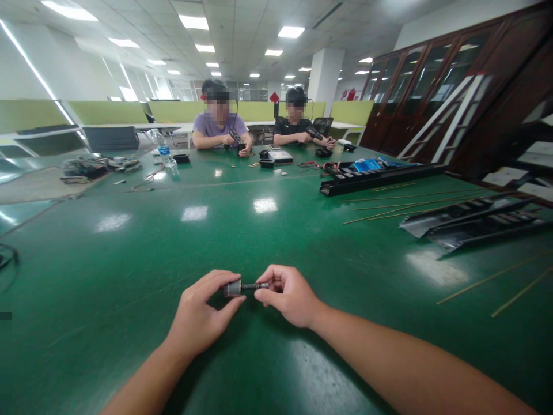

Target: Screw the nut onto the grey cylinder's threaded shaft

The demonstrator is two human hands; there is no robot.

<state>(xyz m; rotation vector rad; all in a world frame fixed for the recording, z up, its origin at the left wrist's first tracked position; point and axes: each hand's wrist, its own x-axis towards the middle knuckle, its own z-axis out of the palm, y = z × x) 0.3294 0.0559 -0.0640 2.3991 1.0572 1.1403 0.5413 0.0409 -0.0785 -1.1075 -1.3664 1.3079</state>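
Observation:
In the middle foreground of the head view, both hands hold a small metal tool bit (234, 288) level, just above the green table (173, 242). It has a short, wide grey cylinder at its left end and a thin dark shank running right; its exact kind is unclear. My left hand (203, 308) grips the cylinder between thumb and fingers. At the other end, the fingertips of my right hand (289, 294) pinch the shank (250, 286). The tip of the shank is partly covered by those fingers.
Across the table sit two people (220, 127) (296, 124) handling dark power tools. A water bottle (163, 151) stands at the far left. Black metal channels (475, 227), thin rods (389, 214) and blue-wrapped parts (371, 165) lie to the right. Behind them leans a stepladder (444, 124).

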